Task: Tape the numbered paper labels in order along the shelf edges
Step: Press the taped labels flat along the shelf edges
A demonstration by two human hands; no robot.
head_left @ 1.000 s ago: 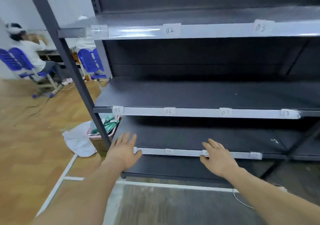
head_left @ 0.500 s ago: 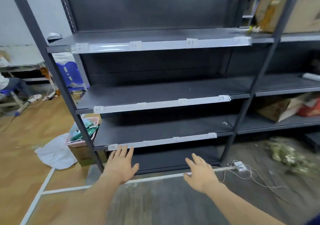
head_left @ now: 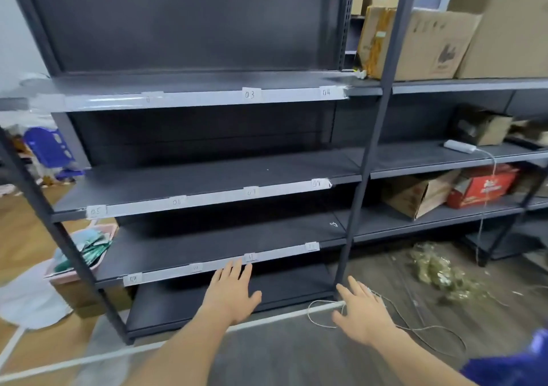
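A dark metal shelf unit (head_left: 207,178) stands in front of me with three taped front edges. The top edge (head_left: 192,99) carries labels 03 (head_left: 250,94) and 04 (head_left: 326,92). On the middle edge sit labels 05 (head_left: 95,211), 06 (head_left: 177,201), 07 (head_left: 251,191) and 08 (head_left: 317,183). Small blurred labels line the lower edge (head_left: 222,264). My left hand (head_left: 231,292) hovers open, fingertips just below that lower edge. Also open and empty, my right hand (head_left: 363,311) hangs over the floor by the upright post.
A neighbouring rack to the right holds cardboard boxes (head_left: 415,41), a red box (head_left: 480,185) and a power strip (head_left: 459,146). A white cable (head_left: 320,311) and dried plant scraps (head_left: 441,276) lie on the floor. Left are a pink bin (head_left: 86,249) and a blue chair (head_left: 47,146).
My view has swung right and pulled back from the shelf. Both hands came off the lower shelf edge and now float open, lower and farther from it.
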